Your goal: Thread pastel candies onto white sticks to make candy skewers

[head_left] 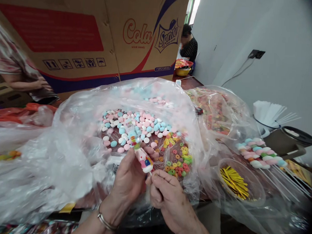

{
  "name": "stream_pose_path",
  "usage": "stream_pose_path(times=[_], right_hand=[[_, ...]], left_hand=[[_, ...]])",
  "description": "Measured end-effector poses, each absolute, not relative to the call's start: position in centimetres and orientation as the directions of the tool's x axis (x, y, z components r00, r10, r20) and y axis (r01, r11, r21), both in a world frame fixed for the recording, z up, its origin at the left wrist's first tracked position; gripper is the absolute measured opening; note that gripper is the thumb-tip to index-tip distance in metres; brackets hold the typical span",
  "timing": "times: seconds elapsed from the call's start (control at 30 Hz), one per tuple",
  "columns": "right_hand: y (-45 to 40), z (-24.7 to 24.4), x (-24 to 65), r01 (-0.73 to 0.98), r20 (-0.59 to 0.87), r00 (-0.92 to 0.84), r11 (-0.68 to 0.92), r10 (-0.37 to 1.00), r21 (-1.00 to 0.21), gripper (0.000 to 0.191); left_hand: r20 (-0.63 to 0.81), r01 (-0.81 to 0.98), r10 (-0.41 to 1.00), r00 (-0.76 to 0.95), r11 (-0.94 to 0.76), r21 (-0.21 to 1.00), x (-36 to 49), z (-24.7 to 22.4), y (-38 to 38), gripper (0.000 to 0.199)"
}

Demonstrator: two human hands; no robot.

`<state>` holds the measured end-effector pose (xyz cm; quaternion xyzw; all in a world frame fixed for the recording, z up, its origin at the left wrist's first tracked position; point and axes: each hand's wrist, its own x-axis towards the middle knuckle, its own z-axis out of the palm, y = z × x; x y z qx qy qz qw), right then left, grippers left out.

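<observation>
My left hand [129,173], with a bracelet at the wrist, is wrapped round a small candy package [144,160] with a colourful printed wrapper. Its clear upper end, with ring candies inside, points away from me. At the lower end, my right hand [165,189] pinches a thin white stick. Just beyond both hands, pink, blue and white round candies [142,125] lie in an open clear plastic bag [75,109]. Coloured ring candies [180,160] are heaped to the right of the package.
A tall cardboard box [84,33] stands behind the bag. To the right are a tub of gold twist ties [235,182], twisted marshmallow sticks [261,152] and white sticks in a container [268,114]. One person [192,45] sits far back; another [11,58] is at left.
</observation>
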<state>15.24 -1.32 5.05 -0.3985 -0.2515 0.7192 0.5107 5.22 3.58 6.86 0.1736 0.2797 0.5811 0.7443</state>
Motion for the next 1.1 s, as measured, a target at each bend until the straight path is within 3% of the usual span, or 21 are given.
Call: stream_pose_path(times=[0.13,0.27,0.37,0.43,0.53,0.63,0.7,0.83,0.9,0.97,1.03,1.1], right_hand=[[-1.5,4.7,15.1,-0.404,-0.305,-0.110,-0.323,0.946,-0.856,0.035],[-1.6,3.8,15.6,-0.012,-0.144,0.035,-0.143,0.989,-0.990,0.032],[-1.7,3.2,15.9,0.346,0.070,0.110,0.027,0.991,-0.938,0.031],[-1.7,2.9,16.0,0.469,0.159,0.126,0.083,0.979,-0.879,0.032],[-1.6,3.0,16.0,0.428,0.110,0.136,0.042,0.985,-0.903,0.032],[-1.4,3.3,16.0,0.122,-0.117,0.070,-0.125,0.991,-0.985,0.030],[-1.3,3.6,16.0,-0.089,-0.234,0.009,-0.232,0.972,-0.969,0.027],[-1.3,3.9,15.8,-0.263,-0.295,-0.069,-0.302,0.953,-0.916,0.025],[-1.3,3.8,15.8,-0.237,-0.293,-0.073,-0.302,0.953,-0.923,0.026],[-1.4,3.6,15.9,-0.089,-0.212,-0.011,-0.212,0.977,-0.973,0.028],[-1.5,3.2,16.1,0.185,-0.025,0.082,-0.039,0.996,-0.982,0.029],[-1.6,2.7,16.2,0.478,0.203,0.127,0.119,0.971,-0.870,0.030]], left_hand=[[-0.179,-0.746,0.972,0.150,0.230,0.625,5.0,7.4,4.5,0.035],[-0.278,-0.720,0.960,0.028,0.212,0.661,5.7,7.2,4.6,0.038],[-0.362,-0.710,0.930,-0.057,0.217,0.670,6.3,6.7,4.3,0.041],[-0.405,-0.699,0.910,-0.090,0.232,0.677,6.5,6.5,4.2,0.041],[-0.422,-0.691,0.903,-0.083,0.253,0.677,6.4,6.3,4.2,0.040],[-0.374,-0.719,0.927,0.014,0.269,0.640,5.7,6.6,4.5,0.035],[-0.305,-0.753,0.950,0.068,0.249,0.609,5.1,6.7,4.9,0.033],[-0.226,-0.774,0.964,0.136,0.246,0.584,4.8,6.8,5.2,0.037],[-0.223,-0.756,0.964,0.142,0.251,0.604,5.2,6.8,5.1,0.039],[-0.262,-0.744,0.961,0.093,0.242,0.623,5.9,6.7,5.0,0.040],[-0.330,-0.738,0.944,0.018,0.235,0.632,6.5,6.7,4.7,0.039],[-0.374,-0.738,0.927,-0.033,0.229,0.635,7.1,6.6,4.5,0.036]])
